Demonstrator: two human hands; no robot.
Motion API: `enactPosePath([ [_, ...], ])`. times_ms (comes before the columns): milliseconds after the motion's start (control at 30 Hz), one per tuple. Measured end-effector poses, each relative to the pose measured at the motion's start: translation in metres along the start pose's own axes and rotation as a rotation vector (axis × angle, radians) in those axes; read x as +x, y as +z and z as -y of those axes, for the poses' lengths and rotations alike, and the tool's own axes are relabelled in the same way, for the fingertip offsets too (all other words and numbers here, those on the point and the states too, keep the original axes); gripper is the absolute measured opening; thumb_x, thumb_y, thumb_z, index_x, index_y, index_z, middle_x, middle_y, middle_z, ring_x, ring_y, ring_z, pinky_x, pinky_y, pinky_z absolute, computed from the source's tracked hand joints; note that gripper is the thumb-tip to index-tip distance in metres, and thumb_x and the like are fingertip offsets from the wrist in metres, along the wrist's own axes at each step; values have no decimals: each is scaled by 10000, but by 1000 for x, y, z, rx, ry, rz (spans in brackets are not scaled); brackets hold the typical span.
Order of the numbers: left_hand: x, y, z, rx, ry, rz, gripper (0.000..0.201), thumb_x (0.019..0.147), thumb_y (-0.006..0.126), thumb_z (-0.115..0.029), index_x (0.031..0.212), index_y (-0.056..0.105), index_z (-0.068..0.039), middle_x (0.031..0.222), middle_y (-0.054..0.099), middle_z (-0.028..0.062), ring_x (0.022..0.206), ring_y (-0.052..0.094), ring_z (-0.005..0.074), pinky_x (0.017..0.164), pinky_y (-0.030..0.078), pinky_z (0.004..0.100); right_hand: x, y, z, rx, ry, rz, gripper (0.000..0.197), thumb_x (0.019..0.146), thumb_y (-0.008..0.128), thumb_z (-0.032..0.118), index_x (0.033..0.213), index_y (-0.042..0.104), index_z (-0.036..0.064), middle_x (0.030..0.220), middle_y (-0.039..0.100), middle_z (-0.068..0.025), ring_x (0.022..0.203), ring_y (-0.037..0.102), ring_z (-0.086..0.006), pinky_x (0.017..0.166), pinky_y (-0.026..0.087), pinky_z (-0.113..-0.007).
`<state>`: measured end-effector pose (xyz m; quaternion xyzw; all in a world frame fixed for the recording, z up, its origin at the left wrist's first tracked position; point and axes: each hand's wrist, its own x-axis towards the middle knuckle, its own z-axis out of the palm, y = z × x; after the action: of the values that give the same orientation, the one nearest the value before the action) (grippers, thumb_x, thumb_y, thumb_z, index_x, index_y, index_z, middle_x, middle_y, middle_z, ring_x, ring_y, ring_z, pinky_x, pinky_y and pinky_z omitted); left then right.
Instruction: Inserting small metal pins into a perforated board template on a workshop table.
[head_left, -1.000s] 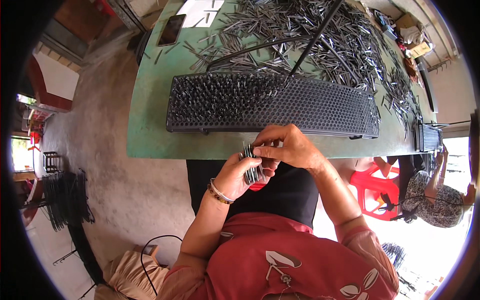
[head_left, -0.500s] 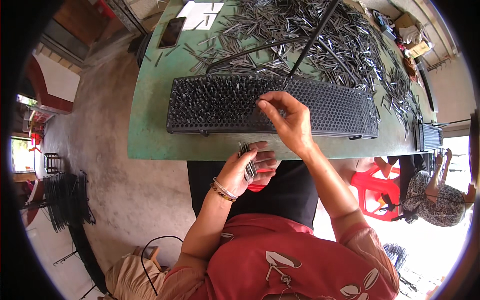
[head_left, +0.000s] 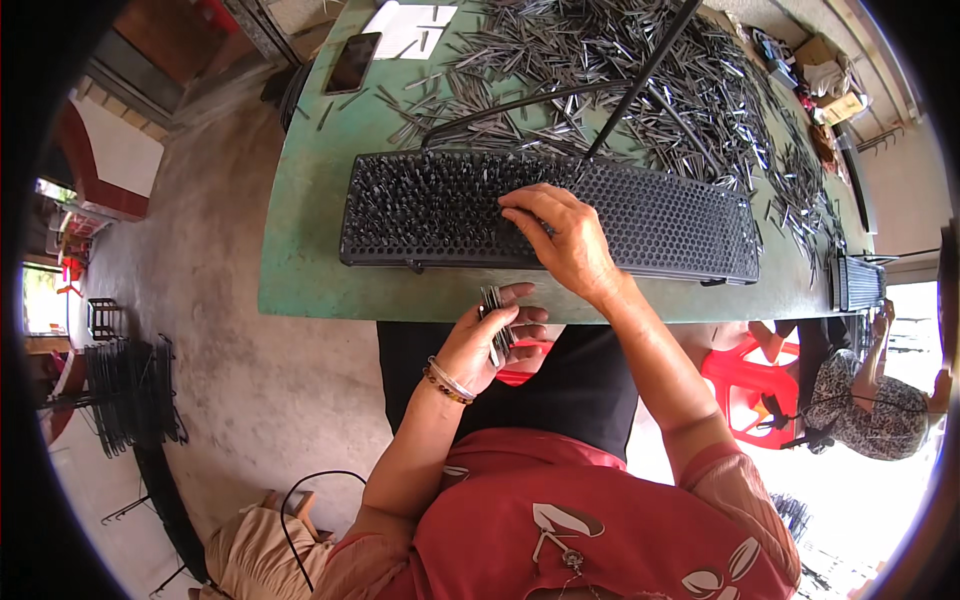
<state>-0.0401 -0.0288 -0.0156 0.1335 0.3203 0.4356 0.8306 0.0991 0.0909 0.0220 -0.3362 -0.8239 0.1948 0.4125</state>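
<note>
Strips (head_left: 491,299) jut above and below the left hand's (head_left: 480,342) clasp; right hand's (head_left: 567,238) grip is hidden.

Green tabletop (head_left: 305,240) across the upper frame
Dark slender strips (head_left: 715,115) heaped at upper centre and right; black honeycomb-holed tray (head_left: 680,222) just above centre; smartphone (head_left: 353,64) beside white paper (head_left: 390,20), upper left.
</note>
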Motion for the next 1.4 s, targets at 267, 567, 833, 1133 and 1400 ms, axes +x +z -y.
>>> enactPosePath([
  [267, -1, 1, 1, 22, 11, -26, 351, 939, 467, -176, 1270, 460, -60, 1046, 621, 99, 891, 617, 177, 690, 511, 315, 5, -9, 6, -54, -42, 17, 144, 799, 645, 53, 942, 660, 39, 910, 647, -104, 841, 617, -270, 739, 504, -341],
  [567, 0, 8, -5, 53, 197, -189, 292, 927, 535, -232, 1157, 547, -53, 985, 628, 87, 793, 607, 140, 560, 508, 244, -2, -29, 16, 408, 420, 195, 165, 840, 651, 68, 987, 658, -8, 887, 656, -49, 791, 600, -92, 705, 495, -246],
  [833, 1, 13, 0, 177, 253, -307, 202, 906, 581, -181, 1046, 603, -36, 908, 643, 66, 668, 576, 90, 466, 453, 204, -12, -30, 13, 466, 483, 308, 153, 832, 646, 59, 964, 668, -16, 837, 663, -85, 737, 627, -124, 654, 506, -256],
  [1133, 2, 10, 2, 250, 282, -363, 233, 869, 637, -172, 1003, 632, 17, 874, 662, 76, 527, 528, 60, 398, 392, 186, -14, -31, 8, 404, 376, 311, 144, 813, 657, 53, 943, 669, -8, 822, 663, -87, 716, 624, -128, 641, 498, -263],
  [1400, 5, 13, 3, 276, 336, -365, 233, 897, 597, -185, 1055, 618, -15, 885, 656, 65, 513, 485, 39, 389, 352, 176, -14, -30, 11, 438, 515, 281, 162, 825, 646, 73, 959, 632, -17, 810, 657, -80, 701, 615, -129, 628, 494, -272],
])
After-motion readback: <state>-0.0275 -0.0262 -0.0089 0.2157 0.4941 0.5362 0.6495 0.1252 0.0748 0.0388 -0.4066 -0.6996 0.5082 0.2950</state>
